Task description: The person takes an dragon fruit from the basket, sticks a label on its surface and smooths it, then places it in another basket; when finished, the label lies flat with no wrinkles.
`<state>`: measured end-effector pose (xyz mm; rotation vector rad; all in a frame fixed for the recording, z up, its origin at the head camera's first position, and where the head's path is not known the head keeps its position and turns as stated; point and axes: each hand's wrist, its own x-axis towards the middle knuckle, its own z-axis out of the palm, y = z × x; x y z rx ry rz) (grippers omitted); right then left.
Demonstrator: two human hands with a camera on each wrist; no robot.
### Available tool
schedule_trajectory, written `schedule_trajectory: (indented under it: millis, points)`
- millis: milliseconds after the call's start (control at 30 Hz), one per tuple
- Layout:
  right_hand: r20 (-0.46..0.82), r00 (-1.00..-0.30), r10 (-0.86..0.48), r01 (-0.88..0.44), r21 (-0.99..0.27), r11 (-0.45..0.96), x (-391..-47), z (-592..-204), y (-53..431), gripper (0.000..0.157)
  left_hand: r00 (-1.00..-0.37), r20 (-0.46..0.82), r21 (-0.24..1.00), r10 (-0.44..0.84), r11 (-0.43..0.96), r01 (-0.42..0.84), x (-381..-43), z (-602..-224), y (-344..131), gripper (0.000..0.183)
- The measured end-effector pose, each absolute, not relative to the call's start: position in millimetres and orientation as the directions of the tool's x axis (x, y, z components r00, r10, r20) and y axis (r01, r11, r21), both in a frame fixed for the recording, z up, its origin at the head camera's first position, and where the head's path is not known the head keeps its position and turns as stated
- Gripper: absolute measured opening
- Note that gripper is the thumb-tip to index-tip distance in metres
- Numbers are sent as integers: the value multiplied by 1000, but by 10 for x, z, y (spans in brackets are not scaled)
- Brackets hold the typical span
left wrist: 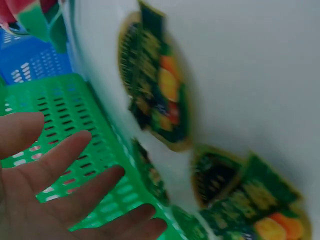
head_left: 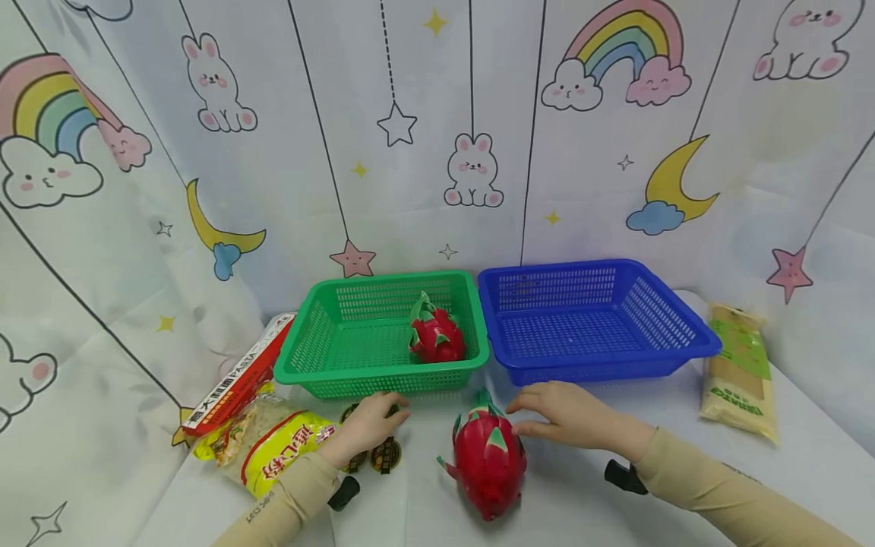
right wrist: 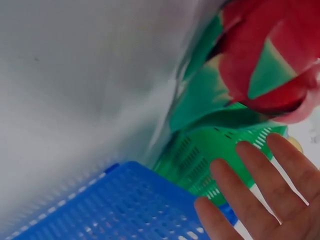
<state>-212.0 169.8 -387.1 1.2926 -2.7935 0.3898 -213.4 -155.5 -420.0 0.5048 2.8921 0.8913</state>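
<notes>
white cloth [head_left: 424, 76] with bunnies, moons and rainbows hangs behind a white table [head_left: 567, 513]. on it, a green basket [head_left: 383, 382] sits just beside a blue basket [head_left: 588, 371]. one dragon fruit, the back fruit [head_left: 437, 338], is inside the green basket, near its right end. another one, the front fruit [head_left: 488, 460], lies on the table in front of the baskets, between the two hands, with its leafy end toward the baskets. the right hand [head_left: 560, 410] is close by its right side, fingers loose and not wrapped around anything; i can't tell if the thumb touches the fruit. the left hand [head_left: 369, 422] is farther from it, over some round dark badges [head_left: 386, 456], with its fingers spread and nothing in them. a yellow bag [head_left: 280, 448] and a red box [head_left: 239, 376] are off to the left, and a tan packet [head_left: 740, 372] is at the far right. i think the step now is reaching for the front fruit, with no hold on it yet. to lift it, the left hand would need to come over to its other side, then both could squeeze gently, minding the pointy leaves.
</notes>
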Motion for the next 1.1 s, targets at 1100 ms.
schedule_trajectory:
  millis: [1100]
  points:
    - [185, -578, -795, -813, -215, 541, -2056, -3624, 1415, 40, -950, 54, 282, 308, 908, 311, -2133, -4354, -1645, 45]
